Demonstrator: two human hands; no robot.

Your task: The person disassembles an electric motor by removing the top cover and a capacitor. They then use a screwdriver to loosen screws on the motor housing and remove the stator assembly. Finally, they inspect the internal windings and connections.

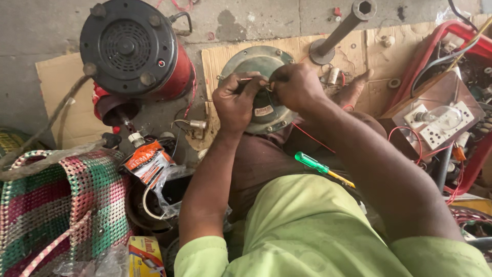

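Fingers of the left hand [237,100] and right hand [296,86] are pinched shut on thin wires [266,84] over a round metal motor cover [261,66], which rests on the lap. A green screwdriver [318,166] lies nearer the body; a red motor [136,48] stands left.
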